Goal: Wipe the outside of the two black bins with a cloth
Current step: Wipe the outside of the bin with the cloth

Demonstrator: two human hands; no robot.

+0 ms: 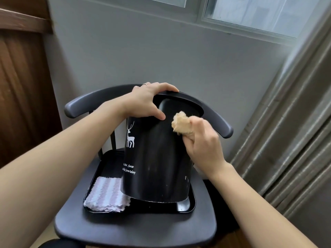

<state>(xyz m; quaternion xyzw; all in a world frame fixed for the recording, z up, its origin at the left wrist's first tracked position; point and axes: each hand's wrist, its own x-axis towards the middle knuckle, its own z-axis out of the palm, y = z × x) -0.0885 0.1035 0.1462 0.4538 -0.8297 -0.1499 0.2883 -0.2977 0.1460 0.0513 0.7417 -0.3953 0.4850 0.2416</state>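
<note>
Head view, single frame.

Black bin (157,158) stands tilted on a black tray (186,205), top leaning away from the camera toward the chair's backrest (216,120). Its near bottom edge sits inside the tray. White deer print and white script lines show on the bin's left face. Faint vertical streaks show on the face toward the camera. Only one bin can be made out; the open top shows a dark inner wall.

Left hand (145,102) grips the bin's rim at the top left: fingers curl over the far edge, thumb presses on the outer wall below the rim. A ring sits on one finger.

Right hand (204,140) clenches a bunched beige cloth (181,125); the wad sticks out above the thumb side and touches the bin's upper right outer wall, just beneath the rim.

A folded pink-and-white striped cloth (107,194) lies in the tray's near left corner, just beside the bin's base, partly tucked under its edge.

Tray rests on the seat of a dark chair (136,228), which serves as the surface here. Grey wall (143,51) behind, window frame (202,17) at top, brown wooden door (19,86) at left, grey-beige curtain (293,122) at right. A pale object shows under the right wrist, kind cannot be told.
</note>
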